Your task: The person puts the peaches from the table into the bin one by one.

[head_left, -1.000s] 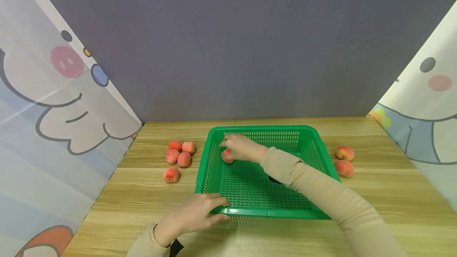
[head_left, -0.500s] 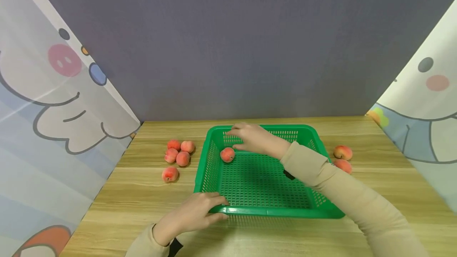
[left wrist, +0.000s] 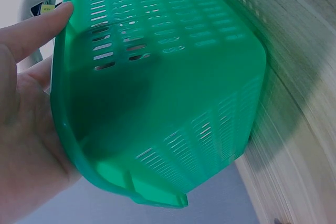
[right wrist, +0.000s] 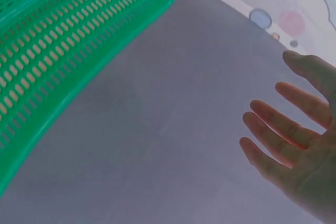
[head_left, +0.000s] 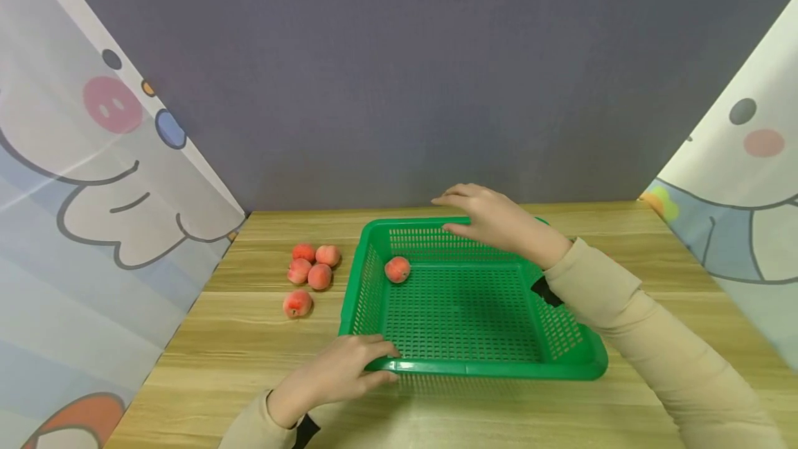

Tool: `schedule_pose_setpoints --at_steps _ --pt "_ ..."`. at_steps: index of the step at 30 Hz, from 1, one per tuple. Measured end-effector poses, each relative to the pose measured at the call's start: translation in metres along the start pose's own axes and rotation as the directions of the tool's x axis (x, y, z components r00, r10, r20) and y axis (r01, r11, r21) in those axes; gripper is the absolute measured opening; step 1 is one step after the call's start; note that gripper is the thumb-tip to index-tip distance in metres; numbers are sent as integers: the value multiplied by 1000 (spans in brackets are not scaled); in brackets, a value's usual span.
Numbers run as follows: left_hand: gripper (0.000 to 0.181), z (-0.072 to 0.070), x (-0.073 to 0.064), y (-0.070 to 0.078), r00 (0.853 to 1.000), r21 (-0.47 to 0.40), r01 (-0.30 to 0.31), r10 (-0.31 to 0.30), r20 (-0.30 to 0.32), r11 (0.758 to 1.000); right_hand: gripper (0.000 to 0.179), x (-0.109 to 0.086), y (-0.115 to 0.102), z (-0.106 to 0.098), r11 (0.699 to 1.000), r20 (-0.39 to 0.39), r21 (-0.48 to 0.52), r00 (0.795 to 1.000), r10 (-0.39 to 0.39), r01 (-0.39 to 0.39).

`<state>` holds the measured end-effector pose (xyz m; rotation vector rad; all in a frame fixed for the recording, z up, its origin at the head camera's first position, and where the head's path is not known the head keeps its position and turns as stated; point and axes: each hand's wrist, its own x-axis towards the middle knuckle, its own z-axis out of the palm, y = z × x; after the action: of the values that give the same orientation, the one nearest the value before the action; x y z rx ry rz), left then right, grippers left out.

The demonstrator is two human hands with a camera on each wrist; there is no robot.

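A green plastic basket [head_left: 467, 368] with slotted walls stands on the table, one peach [head_left: 397, 269] lying in its far left corner. My left hand [head_left: 337, 370] grips the near rim at the left. In the left wrist view its thumb [left wrist: 44, 27] lies along the outside of the basket wall [left wrist: 157, 93]. Above the far rim, my right hand [head_left: 499, 224] is raised with its fingers spread and nothing in them. The right wrist view shows that hand [right wrist: 304, 145] apart from the basket [right wrist: 68, 72].
Left of the basket, several peaches [head_left: 320, 276] lie on the wooden table [head_left: 249, 338], with one peach [head_left: 297, 303] a little nearer. A grey panel [head_left: 399, 89] rises behind the table. My right sleeve [head_left: 648, 324] covers much of the table at the right.
My right hand has let go of the peach in the basket, risen, and moved right and away to the far rim. The sleeve now hides the peaches at the right. The left hand stays put.
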<state>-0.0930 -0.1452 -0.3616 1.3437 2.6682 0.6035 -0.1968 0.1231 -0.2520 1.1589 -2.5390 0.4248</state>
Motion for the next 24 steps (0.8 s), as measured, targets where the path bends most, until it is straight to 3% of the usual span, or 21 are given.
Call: schedule_pose_setpoints --at_steps 5,14,24 --pt "20 0 0 -1 1000 9 -1 1 3 1000 39 -13 12 -10 1000 -24 0 999 31 -31" --pt "20 0 0 -2 1000 12 1 -1 2 1000 40 -40 34 -30 983 18 7 983 185 -185" --pt "20 0 0 -1 1000 10 0 0 2 1000 38 -76 64 -43 970 -65 -33 969 240 -242"
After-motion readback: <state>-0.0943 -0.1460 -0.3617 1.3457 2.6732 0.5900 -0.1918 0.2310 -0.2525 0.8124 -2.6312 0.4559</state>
